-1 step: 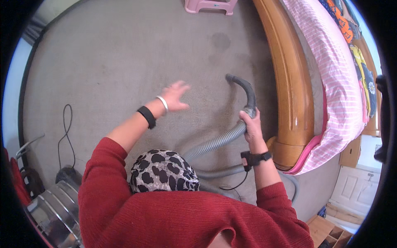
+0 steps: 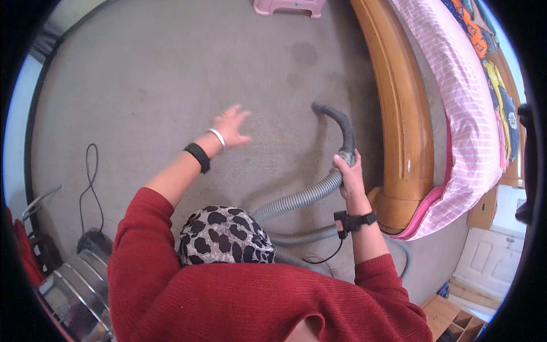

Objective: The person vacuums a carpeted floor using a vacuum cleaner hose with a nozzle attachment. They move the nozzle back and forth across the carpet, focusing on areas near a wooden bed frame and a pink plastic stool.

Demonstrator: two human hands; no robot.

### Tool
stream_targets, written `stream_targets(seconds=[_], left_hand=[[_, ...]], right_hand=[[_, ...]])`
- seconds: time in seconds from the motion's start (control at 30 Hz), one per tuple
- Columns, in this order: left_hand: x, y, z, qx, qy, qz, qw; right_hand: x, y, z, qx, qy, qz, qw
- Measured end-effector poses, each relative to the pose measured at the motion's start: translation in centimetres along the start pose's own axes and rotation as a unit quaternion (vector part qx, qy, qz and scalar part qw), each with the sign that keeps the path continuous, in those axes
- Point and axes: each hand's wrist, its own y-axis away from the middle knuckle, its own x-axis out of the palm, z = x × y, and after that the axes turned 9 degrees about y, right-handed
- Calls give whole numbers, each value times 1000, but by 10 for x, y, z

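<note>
My right hand (image 2: 351, 178) is wrapped round the grey ribbed vacuum hose (image 2: 302, 195), just below where it joins a dark curved vacuum wand (image 2: 346, 125). The wand bends up and to the left, its tip over the carpet; whether it touches is hard to tell. Further left, my left hand (image 2: 232, 126) hovers above the carpet with fingers spread and slightly blurred, holding nothing. More loops of the hose pass behind my right forearm, partly hidden by the black-and-white spotted fabric (image 2: 225, 236) at the lower middle.
Along the right runs a wooden bed frame (image 2: 407, 137) with a pink striped cover (image 2: 456, 114). A pink stool (image 2: 289, 7) stands at the far edge. At lower left are a silver banded drum (image 2: 77, 290) and a looped black cord (image 2: 91, 182). Grey-brown carpet (image 2: 171, 85) spreads between.
My left hand has shifted a little to the left, fingers still spread. My right hand and the wand have moved only very slightly to the right, with the grip unchanged.
</note>
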Motion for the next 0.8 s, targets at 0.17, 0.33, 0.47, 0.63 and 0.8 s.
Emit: stream_targets(seconds=[0.17,0.33,0.47,0.63,0.8], left_hand=[[-2,-18,77,-173,-86,-125,973],[-4,-45,106,-227,-124,-215,942],[-11,-64,132,-231,-128,-262,928],[-17,-33,156,-276,-188,-254,908],[-46,2,134,-295,-204,-255,898]], right_hand=[[-5,29,-3,-96,205,10,974],[66,-47,26,-191,369,-30,909],[95,-128,56,-264,448,-45,853],[88,-149,112,-322,487,43,811],[59,-113,237,-464,531,111,700]])
